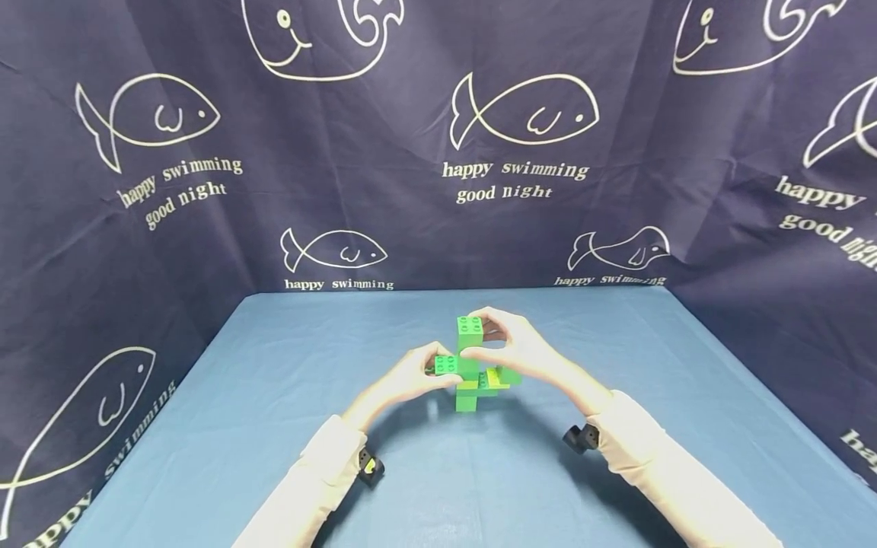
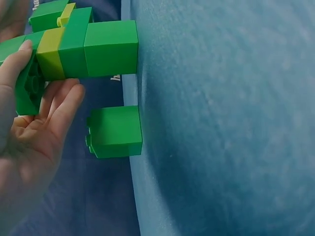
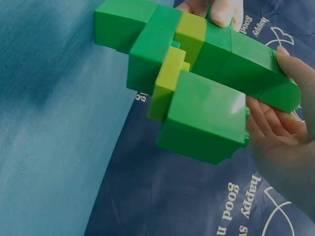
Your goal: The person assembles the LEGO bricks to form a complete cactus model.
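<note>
A tower of green and yellow-green toy building blocks [image 1: 467, 401] stands on the blue table, one short arm of blocks reaching right. My right hand [image 1: 518, 344] holds the upper column, thumb [image 3: 294, 66] on one face and fingers on the opposite one. Lower down on the left side, a green block [image 1: 446, 365] juts out from the column. My left hand [image 1: 412, 371] pinches around this block, thumb [image 2: 15, 64] above and fingers below in the left wrist view. Close by, a separate green block [image 2: 115, 132] sits on the table.
The blue cloth-covered table [image 1: 274, 426] runs back to a dark navy curtain [image 1: 411, 190] printed with white fish and lettering. Curtain also hangs along both sides. A small black camera [image 1: 371, 466] is strapped at the left wrist, another camera [image 1: 581, 438] at the right.
</note>
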A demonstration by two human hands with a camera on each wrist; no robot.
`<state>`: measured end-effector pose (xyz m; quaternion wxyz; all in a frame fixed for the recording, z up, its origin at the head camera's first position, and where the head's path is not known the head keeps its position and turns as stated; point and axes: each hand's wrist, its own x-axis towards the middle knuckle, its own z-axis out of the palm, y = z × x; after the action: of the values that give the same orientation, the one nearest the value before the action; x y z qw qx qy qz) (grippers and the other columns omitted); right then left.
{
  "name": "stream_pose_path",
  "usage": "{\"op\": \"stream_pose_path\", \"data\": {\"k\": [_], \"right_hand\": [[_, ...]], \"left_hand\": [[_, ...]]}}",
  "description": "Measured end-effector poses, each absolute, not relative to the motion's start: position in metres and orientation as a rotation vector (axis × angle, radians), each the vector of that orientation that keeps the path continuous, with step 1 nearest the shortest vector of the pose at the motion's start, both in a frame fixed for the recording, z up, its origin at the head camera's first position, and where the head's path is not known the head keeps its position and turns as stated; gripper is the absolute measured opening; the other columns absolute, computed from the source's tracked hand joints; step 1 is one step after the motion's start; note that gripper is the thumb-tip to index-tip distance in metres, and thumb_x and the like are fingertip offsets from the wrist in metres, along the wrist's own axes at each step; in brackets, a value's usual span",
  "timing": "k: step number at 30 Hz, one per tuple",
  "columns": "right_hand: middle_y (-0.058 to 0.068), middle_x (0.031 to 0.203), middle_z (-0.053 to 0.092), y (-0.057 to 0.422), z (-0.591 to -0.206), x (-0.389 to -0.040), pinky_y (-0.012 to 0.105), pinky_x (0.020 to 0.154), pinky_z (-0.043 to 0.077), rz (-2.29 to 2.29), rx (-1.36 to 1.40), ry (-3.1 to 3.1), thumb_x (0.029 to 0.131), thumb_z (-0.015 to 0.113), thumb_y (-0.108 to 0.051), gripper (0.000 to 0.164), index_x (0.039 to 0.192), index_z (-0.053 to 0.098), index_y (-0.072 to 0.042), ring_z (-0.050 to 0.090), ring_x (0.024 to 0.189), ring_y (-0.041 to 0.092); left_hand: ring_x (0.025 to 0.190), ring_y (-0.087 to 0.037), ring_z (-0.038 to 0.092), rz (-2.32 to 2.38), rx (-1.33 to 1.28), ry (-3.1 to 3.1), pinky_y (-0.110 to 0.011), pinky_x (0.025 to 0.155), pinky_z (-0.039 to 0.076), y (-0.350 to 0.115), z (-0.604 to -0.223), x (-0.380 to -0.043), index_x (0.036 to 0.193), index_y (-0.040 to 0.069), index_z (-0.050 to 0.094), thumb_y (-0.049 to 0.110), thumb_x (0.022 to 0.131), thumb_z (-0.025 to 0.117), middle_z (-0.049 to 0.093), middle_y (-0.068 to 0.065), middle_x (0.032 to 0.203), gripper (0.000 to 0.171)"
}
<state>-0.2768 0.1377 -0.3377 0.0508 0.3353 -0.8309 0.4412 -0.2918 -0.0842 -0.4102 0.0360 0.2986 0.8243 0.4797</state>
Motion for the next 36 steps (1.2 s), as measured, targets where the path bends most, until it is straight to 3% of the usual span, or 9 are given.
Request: {"op": "stream_pose_path", "data": {"k": [6,12,20,27,36], "right_hand": [[0.0,0.091,0.067,0.136,-0.342,-0.277,0.03,0.086,0.053,1.341,0.981,-2.525,0.078,0.077,-0.02,0.027,0.098,0.061,-0.013,0.065,0.089,0.014],[0.001,0.09,0.066,0.135,-0.343,-0.277,0.031,0.086,0.053,1.325,1.019,-2.517,0.078,0.077,-0.02,0.024,0.094,0.061,-0.012,0.066,0.089,0.014],[0.001,0.092,0.066,0.136,-0.34,-0.277,0.03,0.086,0.053,1.32,1.038,-2.551,0.079,0.076,-0.018,0.023,0.095,0.061,-0.011,0.066,0.091,0.017],[0.002,0.09,0.066,0.137,-0.34,-0.276,0.032,0.086,0.053,1.316,1.053,-2.537,0.079,0.076,-0.019,0.022,0.092,0.061,-0.01,0.066,0.089,0.018],[0.0,0.09,0.065,0.138,-0.342,-0.278,0.03,0.086,0.053,1.326,1.047,-2.555,0.079,0.076,-0.02,0.021,0.091,0.06,-0.013,0.065,0.089,0.014]], "left_hand": [[0.071,-0.004,0.056,1.416,0.937,2.589,-0.021,0.071,0.047,-0.084,-0.406,-0.29,0.103,0.012,0.06,0.028,0.081,0.074,0.062,0.006,0.077,0.031],[0.074,-0.007,0.057,1.367,0.963,2.625,-0.021,0.072,0.05,-0.086,-0.401,-0.288,0.105,0.012,0.062,0.029,0.08,0.075,0.063,0.004,0.082,0.032],[0.109,-0.018,0.06,1.549,0.972,2.498,-0.027,0.088,0.051,-0.089,-0.396,-0.288,0.12,0.012,0.058,0.025,0.081,0.074,0.063,-0.004,0.119,0.044],[0.099,-0.017,0.064,1.656,1.001,2.502,-0.028,0.088,0.051,-0.093,-0.389,-0.291,0.114,0.008,0.061,0.019,0.088,0.066,0.067,-0.007,0.109,0.029],[0.103,-0.018,0.063,1.712,0.9,2.558,-0.026,0.089,0.051,-0.097,-0.386,-0.297,0.11,0.009,0.064,0.019,0.088,0.066,0.068,-0.007,0.11,0.024]]}}
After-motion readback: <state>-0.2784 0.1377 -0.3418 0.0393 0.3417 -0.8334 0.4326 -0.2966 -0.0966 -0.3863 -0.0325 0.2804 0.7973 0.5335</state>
